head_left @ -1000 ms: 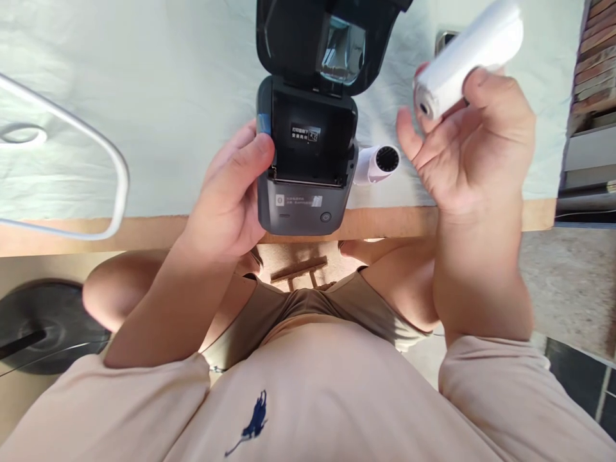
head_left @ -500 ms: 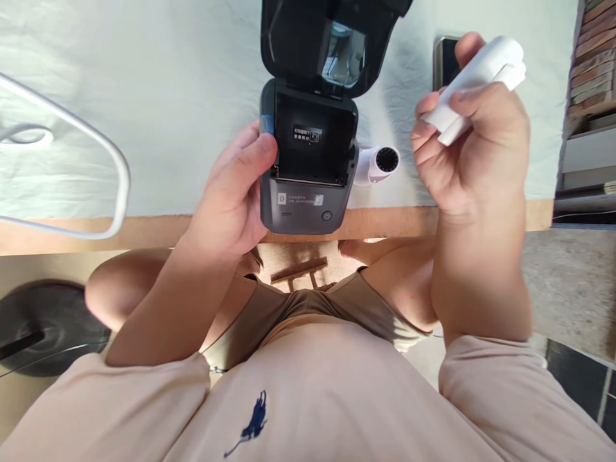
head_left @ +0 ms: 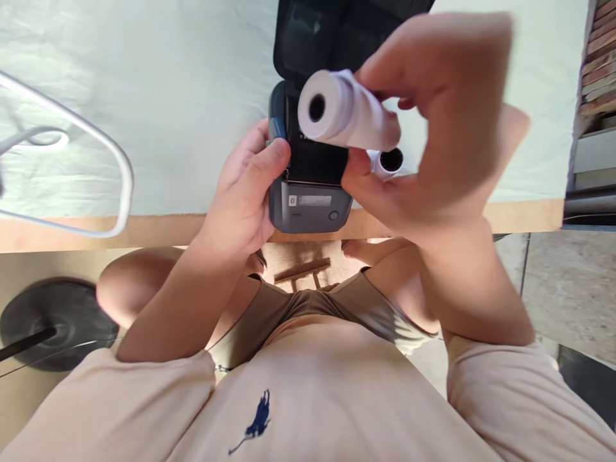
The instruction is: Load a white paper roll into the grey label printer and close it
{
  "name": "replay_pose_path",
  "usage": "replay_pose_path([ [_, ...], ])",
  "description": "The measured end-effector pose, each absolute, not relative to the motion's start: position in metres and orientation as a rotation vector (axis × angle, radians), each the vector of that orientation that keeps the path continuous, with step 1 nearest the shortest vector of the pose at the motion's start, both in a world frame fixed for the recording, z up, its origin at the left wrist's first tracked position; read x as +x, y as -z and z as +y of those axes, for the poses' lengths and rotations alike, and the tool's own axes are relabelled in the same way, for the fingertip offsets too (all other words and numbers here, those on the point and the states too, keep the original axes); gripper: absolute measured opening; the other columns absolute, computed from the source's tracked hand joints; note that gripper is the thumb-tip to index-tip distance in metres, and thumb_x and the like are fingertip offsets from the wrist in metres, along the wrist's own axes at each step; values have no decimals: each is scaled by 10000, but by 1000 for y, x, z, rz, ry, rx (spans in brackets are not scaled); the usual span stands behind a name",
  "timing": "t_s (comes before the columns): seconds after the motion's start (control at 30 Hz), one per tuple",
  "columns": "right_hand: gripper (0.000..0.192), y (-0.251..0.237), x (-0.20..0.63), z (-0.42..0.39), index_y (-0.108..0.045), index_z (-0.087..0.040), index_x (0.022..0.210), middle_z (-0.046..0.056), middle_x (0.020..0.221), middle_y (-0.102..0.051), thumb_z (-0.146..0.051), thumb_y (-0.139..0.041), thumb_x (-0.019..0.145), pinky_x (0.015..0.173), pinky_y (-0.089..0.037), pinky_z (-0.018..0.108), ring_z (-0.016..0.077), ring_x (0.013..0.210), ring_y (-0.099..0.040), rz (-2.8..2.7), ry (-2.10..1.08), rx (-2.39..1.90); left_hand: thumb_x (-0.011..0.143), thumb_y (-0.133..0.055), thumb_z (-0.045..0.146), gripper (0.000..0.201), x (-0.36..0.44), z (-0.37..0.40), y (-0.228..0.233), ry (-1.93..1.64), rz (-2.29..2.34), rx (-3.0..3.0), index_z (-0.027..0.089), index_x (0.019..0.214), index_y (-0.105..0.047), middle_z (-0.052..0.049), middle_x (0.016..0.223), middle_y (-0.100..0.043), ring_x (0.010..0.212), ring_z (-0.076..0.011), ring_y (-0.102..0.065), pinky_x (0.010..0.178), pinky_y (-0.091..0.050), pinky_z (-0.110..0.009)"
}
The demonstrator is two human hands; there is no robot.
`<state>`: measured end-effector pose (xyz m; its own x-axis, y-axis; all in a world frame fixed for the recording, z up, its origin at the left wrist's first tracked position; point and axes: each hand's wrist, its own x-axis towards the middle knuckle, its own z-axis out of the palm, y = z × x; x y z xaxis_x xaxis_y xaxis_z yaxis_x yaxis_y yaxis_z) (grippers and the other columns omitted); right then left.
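Note:
A dark grey label printer [head_left: 312,215] is at the table's front edge with its black lid [head_left: 308,42] raised. My left hand [head_left: 253,186] grips the printer's left side, the thumb on its rim. Over the printer's inner bay [head_left: 317,167], my right hand [head_left: 433,128] pinches a white paper roll [head_left: 351,115] between thumb and fingers. The roll lies sideways, its round hollow end facing left, and hides part of the bay. Behind my right hand a second white roll [head_left: 391,162] with a dark hollow core shows in part on the table.
A white cable or bent tube [head_left: 126,186] curves over the left of the pale cloth [head_left: 192,77]. The wooden table edge [head_left: 144,232] runs in front of me. A round black base [head_left: 58,327] stands on the floor at left. Stacked items [head_left: 597,77] line the far right.
My right hand has moved left with the paper roll, from beside the printer to over its bay, and turned the roll's end leftward. My left hand keeps its hold on the printer.

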<state>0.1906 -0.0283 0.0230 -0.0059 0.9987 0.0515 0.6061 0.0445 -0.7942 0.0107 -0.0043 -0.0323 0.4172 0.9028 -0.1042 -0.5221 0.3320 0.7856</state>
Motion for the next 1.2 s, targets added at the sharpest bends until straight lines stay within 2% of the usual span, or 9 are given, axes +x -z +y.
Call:
replay_pose_path([
  [0.13,297,-31,188,-30,-668,-274,1100,50,1149,-680,-281,-575,818,1124,-467,511,289,1173,-632,-1953,-412,-1738,979,-698,297,147,11,-9,28,-1006,618,751,178,1054,-739,-41,933,-705,831,-148,-690,737,-588,-223],
  [0.23,260,-24,190,-28,-683,-281,1106,55,1261,-666,-358,-542,901,1029,-464,434,262,1155,-617,-2026,-408,-1666,1001,-671,259,112,12,-9,28,-1038,587,725,172,1032,-734,-27,888,-684,826,-125,-672,725,-571,-203],
  [0.37,328,-14,188,-26,-715,-307,963,44,1023,-695,-483,-440,991,1054,-437,430,208,1011,-628,-2017,-358,-1597,978,-712,335,195,11,-3,33,-1035,504,691,142,1001,-732,-37,908,-692,838,-127,-675,734,-584,-229],
  [0.47,450,-8,186,-27,-729,-295,902,25,936,-712,-574,-393,1015,1063,-464,432,194,1059,-656,-2081,-358,-1511,915,-797,418,285,8,-1,36,-991,536,704,151,997,-739,-39,907,-721,810,-148,-704,724,-597,-253],
  [0.6,370,-3,191,-30,-747,-318,971,-16,921,-735,-565,-474,1008,975,-538,385,170,1059,-698,-2120,-139,-1286,843,-830,156,173,3,-4,36,-949,615,732,202,991,-754,-10,899,-754,752,-131,-720,679,-589,-221],
  [0.97,228,-23,200,-24,-688,-425,1197,-124,1311,-628,-436,-589,992,1221,-516,364,219,1470,-579,-1626,-232,-1491,680,-888,123,518,2,-5,35,-979,630,790,173,1164,-709,-27,938,-753,794,-141,-725,651,-587,-196],
  [1.07,346,-21,201,-18,-665,-457,1300,-145,1475,-567,-548,-565,981,1277,-450,421,252,1637,-396,-1657,-307,-1534,650,-861,55,1169,-2,-6,33,-920,682,816,317,1644,-306,-30,1124,-773,809,-154,-738,668,-586,-224],
  [1.13,378,-26,199,-16,-643,-443,1350,-136,1540,-533,-524,-501,1009,1317,-404,468,236,1673,-331,-1750,-376,-1521,677,-849,55,1460,-4,-6,32,-888,663,855,396,1693,143,-51,1242,-764,802,-169,-753,675,-595,-248],
  [1.2,348,-32,195,-17,-646,-440,1332,-145,1515,-539,-433,-487,1023,1322,-403,429,186,1664,-346,-1826,-413,-1502,697,-845,66,1519,-4,-7,29,-865,636,878,384,1657,289,-70,1269,-762,822,-186,-770,728,-626,-273],
])
